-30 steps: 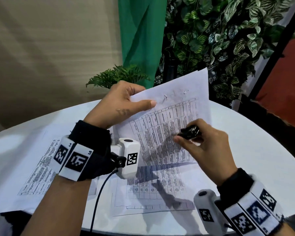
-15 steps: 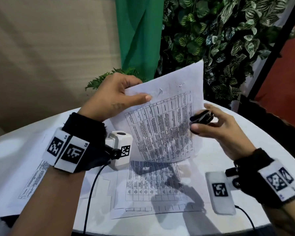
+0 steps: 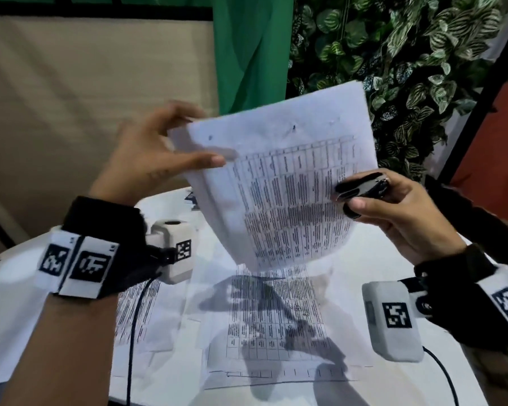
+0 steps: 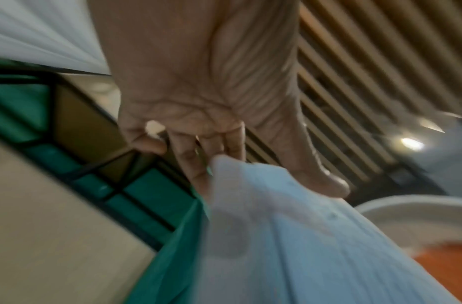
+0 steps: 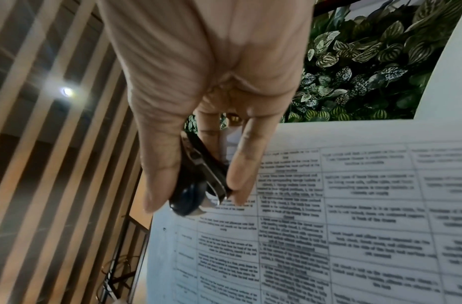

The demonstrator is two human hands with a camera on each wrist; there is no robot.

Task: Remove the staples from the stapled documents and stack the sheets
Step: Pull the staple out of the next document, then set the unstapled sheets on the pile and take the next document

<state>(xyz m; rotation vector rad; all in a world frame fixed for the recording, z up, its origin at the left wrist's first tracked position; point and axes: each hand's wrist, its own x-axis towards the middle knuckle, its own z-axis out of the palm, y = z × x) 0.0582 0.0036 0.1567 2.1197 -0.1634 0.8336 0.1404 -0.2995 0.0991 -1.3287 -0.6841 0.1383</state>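
Staple remover comes to the lifted document

Right hand [image 3: 408, 218] fingers [image 5: 240, 174] are clamped on the staple remover [image 3: 361, 187]; left hand [image 3: 147, 162] pinches the stapled document [image 3: 288, 183] above the counter [image 3: 393, 259]. Better to steady the paper, then slide under the staple [image 3: 294, 128].

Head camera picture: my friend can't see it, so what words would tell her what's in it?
A person's left hand pinches the top corner of a white printed sheet of paper held up in the air, while the right hand holds a small black staple remover at the sheet's edge. More printed sheets lie on the round white table below.
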